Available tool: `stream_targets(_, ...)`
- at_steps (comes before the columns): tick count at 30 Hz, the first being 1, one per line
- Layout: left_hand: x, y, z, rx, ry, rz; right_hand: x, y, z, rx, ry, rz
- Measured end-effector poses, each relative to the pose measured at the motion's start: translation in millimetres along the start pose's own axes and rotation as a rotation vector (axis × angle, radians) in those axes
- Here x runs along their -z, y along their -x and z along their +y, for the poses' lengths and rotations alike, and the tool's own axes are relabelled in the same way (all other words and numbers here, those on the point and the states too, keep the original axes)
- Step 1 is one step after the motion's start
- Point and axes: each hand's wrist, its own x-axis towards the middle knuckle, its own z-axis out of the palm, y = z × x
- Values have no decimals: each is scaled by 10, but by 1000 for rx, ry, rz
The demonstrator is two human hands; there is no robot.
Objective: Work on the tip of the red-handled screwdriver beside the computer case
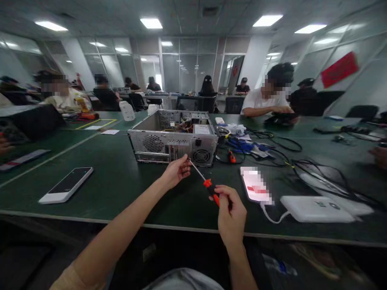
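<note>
An open metal computer case (pixel 145 135) lies on the green table, its back panel with a fan grille towards me. In front of that panel, my left hand (pixel 177 172) has thumb and forefinger pinched together at the tip of a screwdriver. Whatever those fingers hold is too small to make out. My right hand (pixel 232 213) is closed round the red and black handle of the screwdriver (pixel 207 183), whose shaft slants up and left towards the case. From this view I cannot tell whether the tip touches the panel.
A white handheld device (pixel 68 186) lies at left. To the right are a lit phone (pixel 255 185), cabled to a white power bank (pixel 317 209), a short red screwdriver (pixel 231 157), blue gloves (pixel 242 146) and tangled black cables (pixel 278 141). Co-workers sit around the table and beyond.
</note>
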Motion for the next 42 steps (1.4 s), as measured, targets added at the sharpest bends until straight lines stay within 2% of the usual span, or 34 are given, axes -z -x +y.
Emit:
stream_targets(9,110,-102,-55,-42,3,-47,-7,9,-43,-10,4,-10)
stream_targets(25,95,-52,-31,-72,47,-137,-19,13,-68,11,35,-20)
stream_targets(29,76,-45,-47,-71,53,-128,-8,4,-66,69,142,-55)
stream_targets(34,-21,-39,-83,-147,80,-55,-45,24,-97,139,393,-80)
stream_targets(38,-172,-77,-101,-160,59,-10,-67,9,-110,100,444,-39)
stream_targets(42,-402,-146,-143,-161,10,32,-70,-38,-127,21,441,-41)
